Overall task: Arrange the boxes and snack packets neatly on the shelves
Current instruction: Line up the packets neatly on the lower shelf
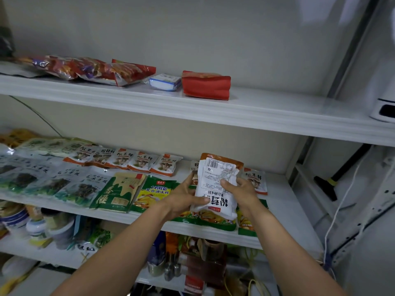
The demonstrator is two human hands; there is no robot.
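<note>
Both hands hold a small stack of white and orange snack packets (215, 186) above the right part of the middle shelf (282, 201). My left hand (183, 199) grips the stack's lower left edge. My right hand (239, 189) grips its right side, thumb on the front. One more matching packet (257, 180) lies just behind my right hand. A row of the same packets (126, 161) lines the back of that shelf. Green and yellow packets (136, 193) lie in front.
The top shelf (267, 107) carries red snack bags (96, 70), a small blue and white pack (163, 82) and a red pack (206, 85). Jars and bowls (42, 225) fill the lower shelf. A white appliance (382, 112) and cables (342, 201) stand at the right.
</note>
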